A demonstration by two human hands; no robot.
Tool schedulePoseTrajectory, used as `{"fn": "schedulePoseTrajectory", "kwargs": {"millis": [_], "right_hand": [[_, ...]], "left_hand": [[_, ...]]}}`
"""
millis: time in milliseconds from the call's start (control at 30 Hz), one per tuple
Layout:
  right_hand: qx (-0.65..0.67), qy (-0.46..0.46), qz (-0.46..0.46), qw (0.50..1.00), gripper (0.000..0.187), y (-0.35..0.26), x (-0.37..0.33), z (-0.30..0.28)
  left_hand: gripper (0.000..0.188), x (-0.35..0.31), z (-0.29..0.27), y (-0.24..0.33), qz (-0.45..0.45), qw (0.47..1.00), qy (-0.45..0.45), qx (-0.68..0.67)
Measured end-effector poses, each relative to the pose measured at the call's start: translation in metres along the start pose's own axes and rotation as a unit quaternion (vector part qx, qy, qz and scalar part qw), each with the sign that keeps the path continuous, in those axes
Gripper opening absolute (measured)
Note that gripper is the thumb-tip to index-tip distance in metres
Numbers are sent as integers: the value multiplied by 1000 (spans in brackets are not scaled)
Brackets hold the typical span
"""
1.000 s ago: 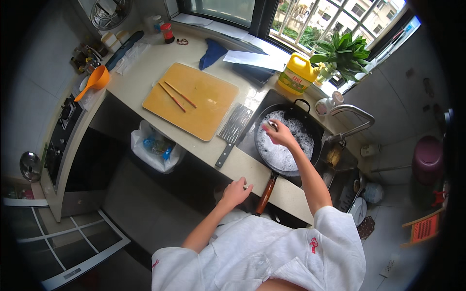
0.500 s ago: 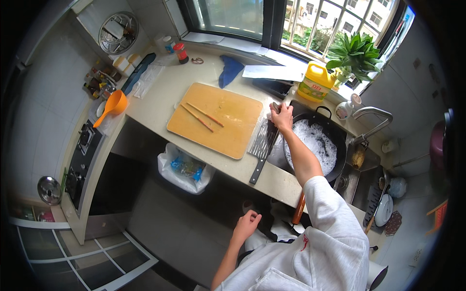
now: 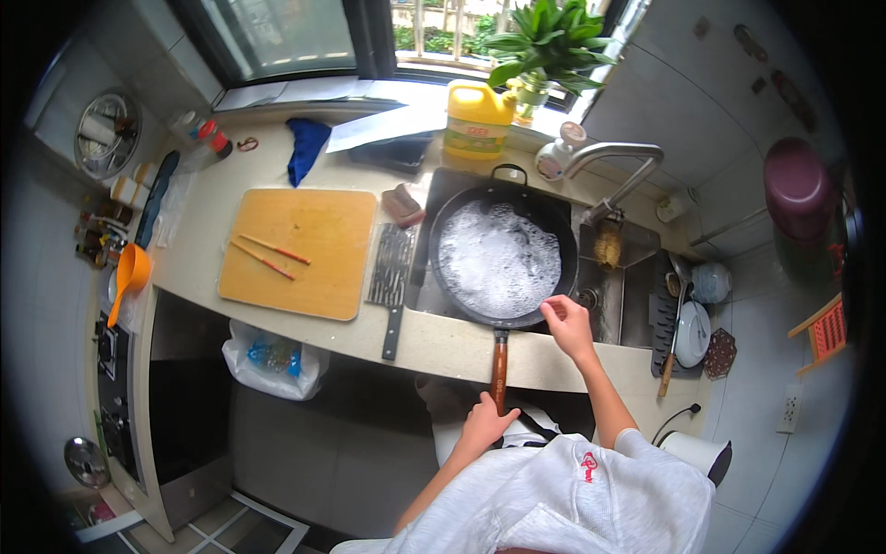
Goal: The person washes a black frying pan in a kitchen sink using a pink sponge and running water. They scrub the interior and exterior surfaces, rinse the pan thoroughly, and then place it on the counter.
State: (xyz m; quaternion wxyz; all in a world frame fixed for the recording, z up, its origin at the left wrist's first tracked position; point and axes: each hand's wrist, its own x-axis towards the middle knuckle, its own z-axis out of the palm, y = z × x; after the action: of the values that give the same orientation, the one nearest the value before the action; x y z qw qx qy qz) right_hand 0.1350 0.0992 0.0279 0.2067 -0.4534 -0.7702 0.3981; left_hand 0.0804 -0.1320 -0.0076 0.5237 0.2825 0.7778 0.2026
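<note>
A black wok [image 3: 441, 286] full of white suds sits over the sink. Its brown wooden handle [image 3: 500, 355] points toward me past the counter's front edge. My left hand [image 3: 484, 427] is closed around the end of that handle. My right hand [image 3: 569, 325] has its fingertips pinched together at the wok's near right rim. To the left of the wok lies a slotted cleaver [image 3: 392, 286] with a black handle. Beyond the blade rests a brownish block [image 3: 403, 205], perhaps a sponge. A pair of chopsticks [image 3: 274, 249] lies on a yellow cutting board [image 3: 305, 300].
A yellow jug [image 3: 475, 129] and a potted plant [image 3: 535, 55] stand by the window. The curved faucet [image 3: 616, 152] rises behind the sink at right. A blue cloth [image 3: 305, 150] lies behind the board. An orange ladle [image 3: 131, 272] is at far left, a lined bin [image 3: 277, 365] below the counter.
My right hand has left the brownish block and moved to the wok's near right rim. My left hand has come to the wok's handle. The view has shifted to the right.
</note>
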Motion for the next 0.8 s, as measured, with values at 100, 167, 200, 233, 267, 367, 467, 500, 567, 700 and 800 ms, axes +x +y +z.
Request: {"fn": "schedulePoseTrajectory", "kwargs": {"millis": [100,167,200,233,267,367,467,500,567,700,800], "right_hand": [[-9,64,50,997,21,44,11,-47],[-1,81,80,994,24,62,23,-59],[-8,89,83,993,26,70,27,-59],[-18,82,104,991,33,75,27,-59],[-6,-2,167,986,38,86,26,-56],[35,-258,212,942,50,94,-9,-16],[6,-496,186,848,53,57,-40,17],[-31,-555,169,814,54,42,-43,23],[96,-443,230,861,56,41,-63,44],[364,-359,412,754,36,40,-73,70],[479,-337,434,684,27,35,-73,70]], "left_hand": [[60,0,25,8,-55,993,103,-28],[55,-2,26,24,-100,984,142,-39],[54,-3,25,31,-122,979,157,-32],[53,-3,25,37,-144,974,173,-25],[51,1,26,38,-166,966,197,-19],[49,8,27,43,-193,958,214,-21],[35,14,28,35,-188,954,230,-41],[31,14,31,28,-185,953,234,-62],[23,13,23,41,-169,959,217,-72],[19,20,29,25,-134,964,216,-75],[18,19,24,23,-107,969,201,-96]]}}
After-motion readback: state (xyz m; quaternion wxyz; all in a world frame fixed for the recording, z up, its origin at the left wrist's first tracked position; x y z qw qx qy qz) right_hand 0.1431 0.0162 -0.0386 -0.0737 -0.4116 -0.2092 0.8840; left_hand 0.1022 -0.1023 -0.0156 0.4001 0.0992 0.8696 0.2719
